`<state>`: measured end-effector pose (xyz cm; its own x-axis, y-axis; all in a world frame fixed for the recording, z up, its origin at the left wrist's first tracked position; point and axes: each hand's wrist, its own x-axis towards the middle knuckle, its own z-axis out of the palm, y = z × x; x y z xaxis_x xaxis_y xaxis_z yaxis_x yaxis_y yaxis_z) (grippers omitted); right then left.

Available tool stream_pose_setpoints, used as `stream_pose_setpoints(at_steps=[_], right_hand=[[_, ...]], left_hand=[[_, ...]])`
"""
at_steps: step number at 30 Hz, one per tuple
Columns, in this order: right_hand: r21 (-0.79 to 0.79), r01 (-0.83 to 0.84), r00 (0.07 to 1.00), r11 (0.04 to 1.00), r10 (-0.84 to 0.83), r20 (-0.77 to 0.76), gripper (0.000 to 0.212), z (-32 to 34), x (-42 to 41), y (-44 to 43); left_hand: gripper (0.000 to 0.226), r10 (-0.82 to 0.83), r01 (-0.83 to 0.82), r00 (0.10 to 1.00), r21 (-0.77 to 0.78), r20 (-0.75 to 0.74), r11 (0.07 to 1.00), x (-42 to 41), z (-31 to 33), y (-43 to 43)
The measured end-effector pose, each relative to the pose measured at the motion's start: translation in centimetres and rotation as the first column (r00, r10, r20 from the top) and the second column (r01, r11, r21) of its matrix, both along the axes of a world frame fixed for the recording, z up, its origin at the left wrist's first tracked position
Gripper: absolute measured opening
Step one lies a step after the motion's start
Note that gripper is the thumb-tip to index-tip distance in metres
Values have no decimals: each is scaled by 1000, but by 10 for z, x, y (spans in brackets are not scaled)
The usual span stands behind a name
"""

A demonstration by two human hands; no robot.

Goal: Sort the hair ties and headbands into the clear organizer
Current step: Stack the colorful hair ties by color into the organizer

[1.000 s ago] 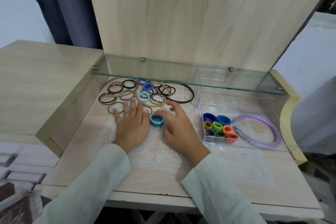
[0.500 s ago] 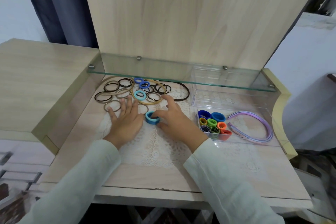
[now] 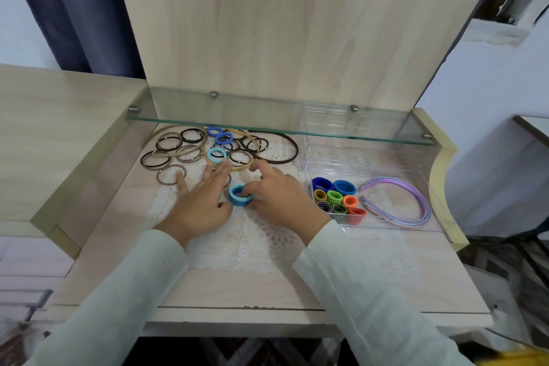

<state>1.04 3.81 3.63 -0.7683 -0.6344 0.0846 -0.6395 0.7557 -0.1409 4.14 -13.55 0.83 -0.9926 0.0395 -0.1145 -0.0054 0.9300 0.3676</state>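
Pale wooden desk [image 3: 267,285]: carries the clear plastic organizer [image 3: 350,159] on its right side.
Organizer: coloured fabric ties [image 3: 335,196] pack its front-left compartment; lilac headbands [image 3: 416,202] lie beside them.
Loose pile of thin elastics and headbands [image 3: 224,139]: well left of the organizer.
Left hand [image 3: 202,202]: the farther one, flat with fingers spread, holding nothing.
Right hand [image 3: 279,199]: the nearer one, thumb and fingers pinching the tie, forefinger lifted.
Blue fabric ring hair tie [image 3: 234,200]: near the organizer's left wall, so the carry probably runs rightward.
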Motion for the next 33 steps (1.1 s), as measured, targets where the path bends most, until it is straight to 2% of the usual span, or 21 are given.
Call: stream_pose_setpoints(at_steps=[5, 12, 18, 25, 30, 33], right_hand=[[36, -41, 997, 999, 43, -69, 25, 8, 2, 7], [59, -59, 966, 997, 72, -248, 17, 22, -4, 25], [103, -38, 925, 994, 74, -372, 22, 38, -6, 56], [176, 24, 907, 984, 53, -418, 26, 53, -15, 99], [279, 151, 895, 948, -11, -447, 41, 52, -26, 120], [323, 213, 904, 922, -60, -423, 47, 44, -34, 130]], left_hand=[[80, -85, 91, 995, 162, -45, 983, 10, 6, 16], [69, -50, 82, 990, 246, -132, 966, 12, 21, 34], [61, -76, 128, 983, 332, -167, 935, 10, 38, 62], [66, -102, 177, 968, 335, -230, 926, -7, 37, 102], [65, -138, 234, 947, 324, -291, 917, -25, 27, 118], [64, -161, 272, 910, 255, -383, 928, -34, 14, 119]])
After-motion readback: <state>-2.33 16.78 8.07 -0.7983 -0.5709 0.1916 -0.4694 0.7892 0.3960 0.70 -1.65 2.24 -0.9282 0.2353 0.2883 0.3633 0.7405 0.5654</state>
